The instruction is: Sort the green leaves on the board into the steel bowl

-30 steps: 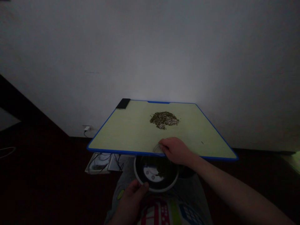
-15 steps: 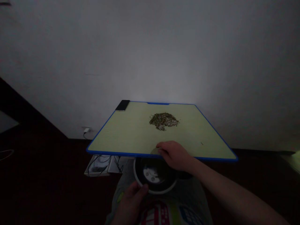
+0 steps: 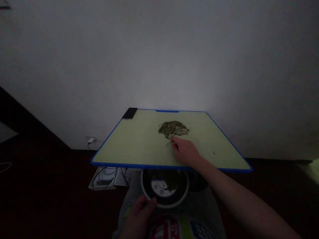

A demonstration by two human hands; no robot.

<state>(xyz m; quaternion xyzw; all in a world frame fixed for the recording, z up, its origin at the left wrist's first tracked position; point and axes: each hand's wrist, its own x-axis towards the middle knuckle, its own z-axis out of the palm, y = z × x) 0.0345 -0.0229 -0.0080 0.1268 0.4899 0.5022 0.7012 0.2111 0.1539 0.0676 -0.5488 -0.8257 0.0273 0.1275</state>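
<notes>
Small dark greenish-brown grains [image 3: 171, 127] lie in a loose heap on the pale tabletop with a blue edge [image 3: 134, 142]. At the heap's near side my right hand [image 3: 184, 149] is closed on a thin, see-through piece [image 3: 169, 144], whose exact kind is too faint to tell. Below the table's front edge, a round bowl [image 3: 165, 205] with a light rim rests on my lap. Its bottom is shiny, with a dark patch, perhaps grains, at the right. My left hand [image 3: 141, 212] pinches the bowl's near left rim, thumb on top.
A black phone [image 3: 129, 113] lies at the table's far left corner. One small brown sliver [image 3: 214, 153] is on the right part of the tabletop. A white box with cables [image 3: 104, 177] stands under the left side. A plug [image 3: 91, 140] sits in the wall behind.
My right hand has moved from above the bowl at the table's front edge forward to the near side of the heap, carrying the thin piece. My left hand stays on the bowl.
</notes>
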